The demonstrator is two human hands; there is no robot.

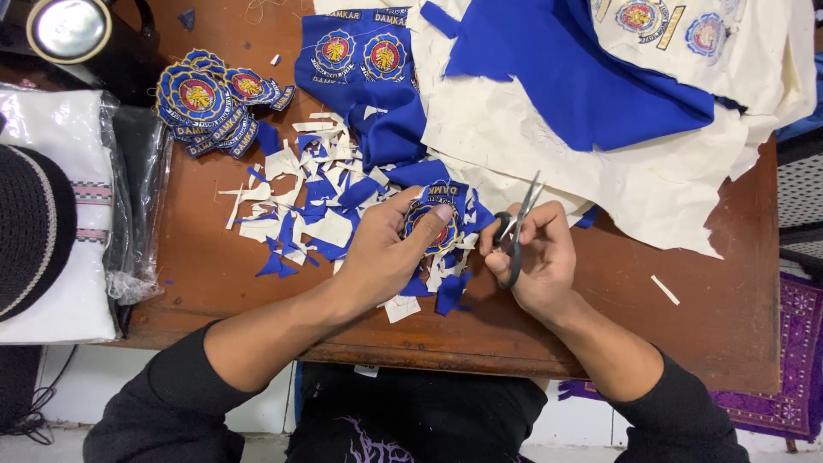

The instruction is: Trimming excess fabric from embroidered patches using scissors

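Observation:
My left hand (386,249) holds a round embroidered patch (439,225) of blue cloth with a red and yellow centre, thumb pressed on its face. My right hand (536,257) grips small black-handled scissors (517,225), their blades slightly apart and pointing up and away, just right of the patch. Both hands hover over the brown wooden table (686,317) near its front edge. Blue and cream cloth scraps (313,201) lie scattered under and to the left of my left hand.
A stack of finished round patches (210,101) sits at the back left. Blue cloth with uncut patches (360,56) and cream backing sheets (600,146) cover the back right. A plastic-wrapped white fabric bundle (69,214) and a dark cap (30,227) lie at the left.

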